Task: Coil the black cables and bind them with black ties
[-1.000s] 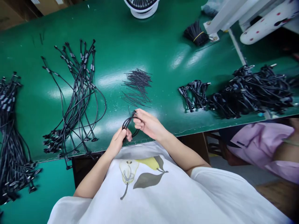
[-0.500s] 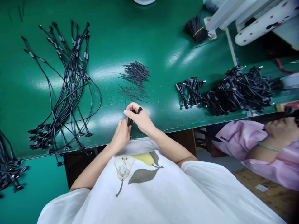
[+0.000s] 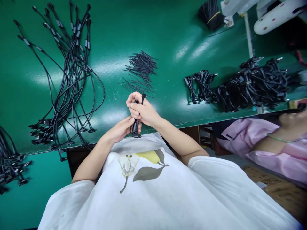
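Observation:
A folded black cable (image 3: pixel 136 124) is held between my two hands close to the table's front edge. My right hand (image 3: pixel 144 111) is closed round its upper part, and one plug end sticks up past the fingers. Lower down, my left hand (image 3: pixel 123 127) pinches the bundle from the left side; a connector hangs below its fingertips. Parts of the cable are hidden by the fingers. Just beyond my hands lies a loose pile of short black ties (image 3: pixel 143 65) on the green table (image 3: pixel 115 41).
To the left spreads a heap of long black cables (image 3: pixel 72 76), some ends over the front edge. More cables (image 3: pixel 11 163) lie far left. Bundled cables (image 3: pixel 251 86) are piled at right, near a banded bunch of ties (image 3: pixel 211 16). A co-worker's pink sleeve (image 3: pixel 249 131) is at right.
The view has shifted, so table items sit higher. The cable bundle now stands upright in my hands, its lower connector showing, and my left hand has turned to reach it from the side.

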`<state>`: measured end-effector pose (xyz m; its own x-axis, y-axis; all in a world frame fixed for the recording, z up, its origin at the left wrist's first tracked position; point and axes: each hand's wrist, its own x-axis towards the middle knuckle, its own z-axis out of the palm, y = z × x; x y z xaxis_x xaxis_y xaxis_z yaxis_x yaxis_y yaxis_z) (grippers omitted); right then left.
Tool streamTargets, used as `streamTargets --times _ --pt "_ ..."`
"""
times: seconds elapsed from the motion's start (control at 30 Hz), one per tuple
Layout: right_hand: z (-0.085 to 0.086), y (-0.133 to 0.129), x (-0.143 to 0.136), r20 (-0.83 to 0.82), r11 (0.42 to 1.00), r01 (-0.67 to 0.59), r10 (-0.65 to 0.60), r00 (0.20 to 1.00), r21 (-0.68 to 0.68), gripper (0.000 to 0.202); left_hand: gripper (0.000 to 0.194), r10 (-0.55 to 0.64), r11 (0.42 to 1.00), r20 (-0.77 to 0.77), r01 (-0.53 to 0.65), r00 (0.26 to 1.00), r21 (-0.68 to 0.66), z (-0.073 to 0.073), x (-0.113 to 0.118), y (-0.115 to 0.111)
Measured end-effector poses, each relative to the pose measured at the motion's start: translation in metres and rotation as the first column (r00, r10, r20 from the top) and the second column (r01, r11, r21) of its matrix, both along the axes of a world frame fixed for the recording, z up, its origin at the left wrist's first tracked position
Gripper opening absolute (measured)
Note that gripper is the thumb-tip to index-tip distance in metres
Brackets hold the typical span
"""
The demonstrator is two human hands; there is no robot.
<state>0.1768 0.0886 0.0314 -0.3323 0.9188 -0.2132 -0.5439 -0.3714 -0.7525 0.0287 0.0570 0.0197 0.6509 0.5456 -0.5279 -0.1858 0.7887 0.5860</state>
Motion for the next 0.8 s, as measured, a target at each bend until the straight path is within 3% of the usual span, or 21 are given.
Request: streamTargets --times 0.1,0.4,0.6,0.8 --pt "0.005 0.001 0.001 -0.046 0.998 -0.058 0.059 0.997 0.010 0.015 0.043 -0.001 0.995 0.039 0.005 0.999 -0.103 0.002 0.001 0.000" --pt "0.014 -0.002 0.002 -0.079 0.993 -0.115 0.117 0.990 0.030 0.015 0.029 0.052 0.971 0.258 0.012 0.965 -0.240 0.013 0.009 -0.010" --pt "0.021 0.005 0.009 -0.176 0.977 -0.044 0.007 0.984 -0.208 0.020 0.029 0.125 0.988 0.144 -0.110 0.982 -0.111 0.022 0.015 -0.017" --pt "0.017 0.007 0.004 -0.073 0.979 -0.027 0.013 0.997 -0.200 0.056 0.028 0.180 0.979 0.032 -0.176 0.983 -0.100 0.015 0.024 -0.024"
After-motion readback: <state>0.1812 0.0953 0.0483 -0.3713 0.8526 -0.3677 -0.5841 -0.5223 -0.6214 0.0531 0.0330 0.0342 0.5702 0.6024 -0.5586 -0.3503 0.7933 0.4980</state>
